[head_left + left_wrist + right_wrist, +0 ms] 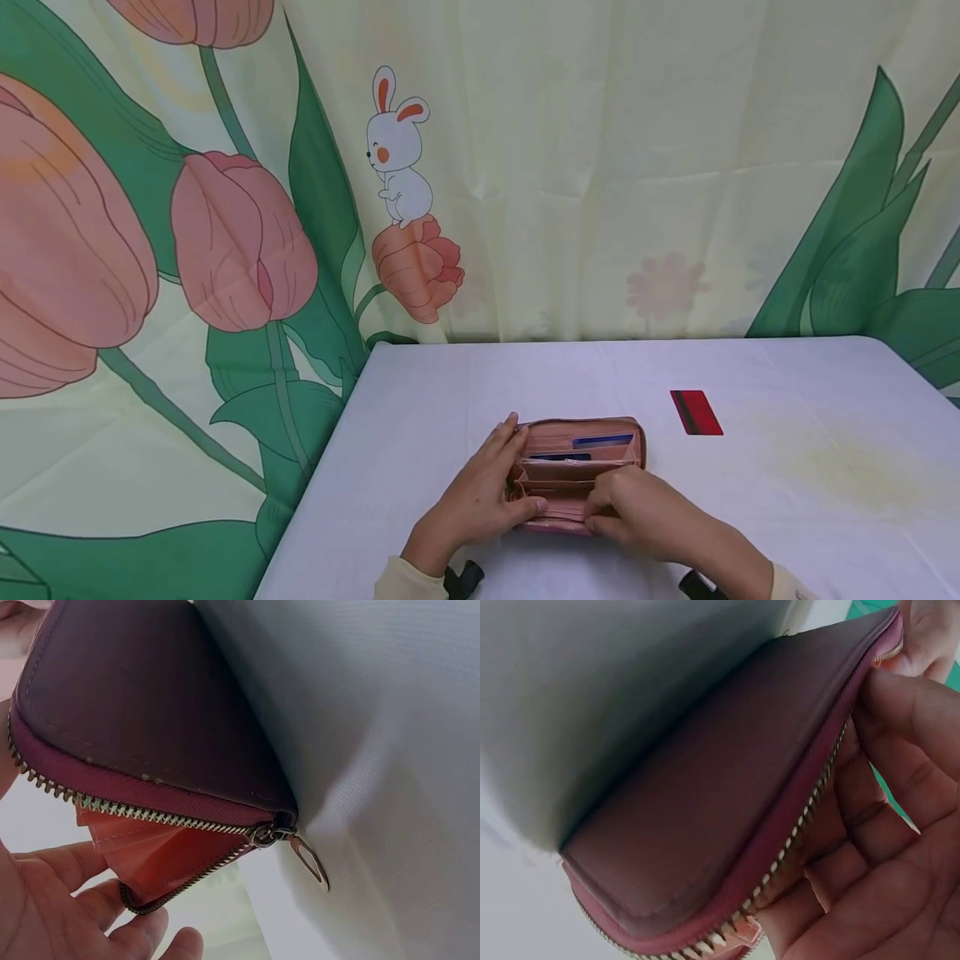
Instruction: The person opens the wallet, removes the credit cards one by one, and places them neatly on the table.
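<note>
A pink zip-around wallet [562, 472] lies unzipped and spread on the table, its inner pockets facing up. Two blue cards show in its far-side slots, one upper [602, 441] and one lower [561, 457]. At the wallet's left end my left hand [480, 492] holds it, thumb over the near panel and fingers along the side. My right hand [645, 508] grips the near panel at the right, with curled fingers inside and thumb at the zipped edge; its fingertips are partly hidden. A metal zipper pull [309, 862] hangs from the wallet in the left wrist view.
A red card [697, 412] with a dark stripe lies on the white-covered table [810, 517], to the right of and beyond the wallet. Behind the table hangs a curtain [555, 183] printed with tulips and a rabbit.
</note>
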A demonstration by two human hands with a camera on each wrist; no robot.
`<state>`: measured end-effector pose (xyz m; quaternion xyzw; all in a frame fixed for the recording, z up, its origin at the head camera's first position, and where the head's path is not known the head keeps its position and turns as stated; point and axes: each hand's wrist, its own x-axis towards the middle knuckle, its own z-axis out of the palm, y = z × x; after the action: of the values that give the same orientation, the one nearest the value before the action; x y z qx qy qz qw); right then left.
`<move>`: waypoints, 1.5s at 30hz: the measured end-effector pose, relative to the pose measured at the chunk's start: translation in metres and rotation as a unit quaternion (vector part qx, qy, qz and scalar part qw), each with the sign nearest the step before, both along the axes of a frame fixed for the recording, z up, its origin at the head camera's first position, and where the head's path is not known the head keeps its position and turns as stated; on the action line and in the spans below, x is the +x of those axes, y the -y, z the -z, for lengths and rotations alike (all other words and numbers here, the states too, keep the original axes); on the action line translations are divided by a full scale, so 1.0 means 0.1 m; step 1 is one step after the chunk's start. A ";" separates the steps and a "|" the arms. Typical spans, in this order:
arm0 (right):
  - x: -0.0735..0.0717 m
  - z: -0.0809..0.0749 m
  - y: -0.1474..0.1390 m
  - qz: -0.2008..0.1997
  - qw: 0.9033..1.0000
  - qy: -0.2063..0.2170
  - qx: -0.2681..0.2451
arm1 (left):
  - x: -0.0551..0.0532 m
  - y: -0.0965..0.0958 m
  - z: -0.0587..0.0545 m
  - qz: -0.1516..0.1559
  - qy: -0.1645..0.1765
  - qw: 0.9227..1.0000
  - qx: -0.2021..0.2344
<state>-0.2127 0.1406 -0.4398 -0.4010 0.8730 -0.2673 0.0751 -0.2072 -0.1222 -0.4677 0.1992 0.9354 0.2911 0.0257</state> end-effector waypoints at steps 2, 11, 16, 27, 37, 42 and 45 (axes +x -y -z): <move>0.00 0.00 -0.01 -0.005 1.000 -0.007 0.013 | 0.00 0.00 -0.01 0.001 -0.002 1.000 -0.001; 0.03 0.03 -0.01 0.020 0.996 -0.071 0.041 | 0.00 0.00 -0.01 0.005 0.002 1.000 0.002; 0.06 0.06 0.01 0.030 0.985 -0.167 0.037 | 0.00 -0.01 -0.01 0.001 0.002 1.000 -0.001; 0.09 0.06 0.03 0.025 0.979 -0.192 0.063 | 0.01 -0.02 -0.03 0.000 0.001 1.000 0.000; 0.08 0.09 0.04 -0.020 0.965 -0.247 0.080 | 0.02 -0.02 -0.01 0.004 -0.007 1.000 -0.003; 0.08 0.11 0.06 -0.008 0.947 -0.316 0.061 | 0.02 -0.01 0.01 0.005 -0.005 1.000 0.004; 0.09 0.11 0.08 0.023 0.938 -0.342 0.051 | 0.01 -0.01 0.02 0.005 0.000 1.000 0.013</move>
<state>-0.2038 0.1328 -0.4506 -0.4437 0.8675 -0.0709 -0.2133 -0.2058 -0.1213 -0.4695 0.2037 0.9306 0.3030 0.0245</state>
